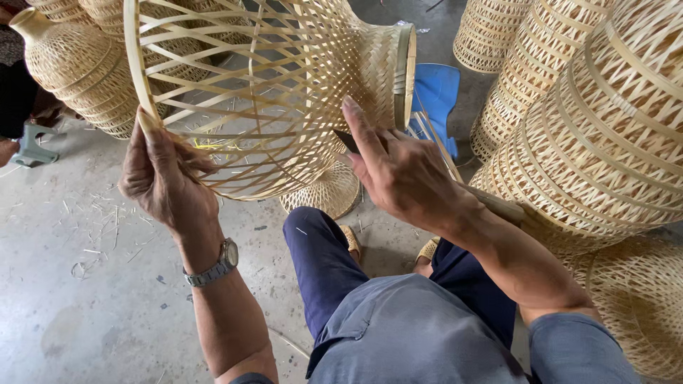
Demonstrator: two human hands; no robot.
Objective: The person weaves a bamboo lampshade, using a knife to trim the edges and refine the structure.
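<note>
Between both hands, the woven bamboo shade.

No packages, labels, signs or screens in view.

Silver wristwatch, grey shirt, navy trousers
</note>
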